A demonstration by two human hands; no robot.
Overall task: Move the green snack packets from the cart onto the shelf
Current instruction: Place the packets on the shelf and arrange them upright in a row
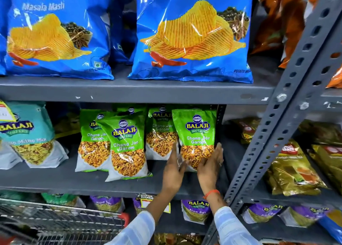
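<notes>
Hands first: left hand [174, 168] and right hand [210, 163] both up at the middle shelf [55, 183], fingers straight and spread, palms facing each other w/ one green snack packet [197, 133] between them; both palms flat against the lower sides of that packet, no curled grip visible; packet upright, its bottom hidden behind the hands, at the right end of the green row, beside the perforated upright at the shelf's back corner; orange thread band [211, 193] on the right wrist; pale striped sleeves [229, 226] on both forearms.

Left of the held one, more green packets [127, 148] of the same kind ("Chana Jor Garam") stand on the same shelf; one just behind and left of it, nearly touching; further left a front packet leans to the left, overlapping another behind; at least one more at the back. Far left of that shelf, teal packet [27, 133] w/ a mix snack, well apart from the green group.

Shelf above: two big blue wafer bags [192, 33], "Masala Masti", upright; orange bags at top right, partly cut off. Grey slotted post [288, 104] runs diagonally on the right; beyond it gold packets [294, 170]. Lowest visible shelf: purple packets [196, 210]. Wire cart [61, 220] at bottom left, red corner piece near the left sleeve; its contents can't be made out.
</notes>
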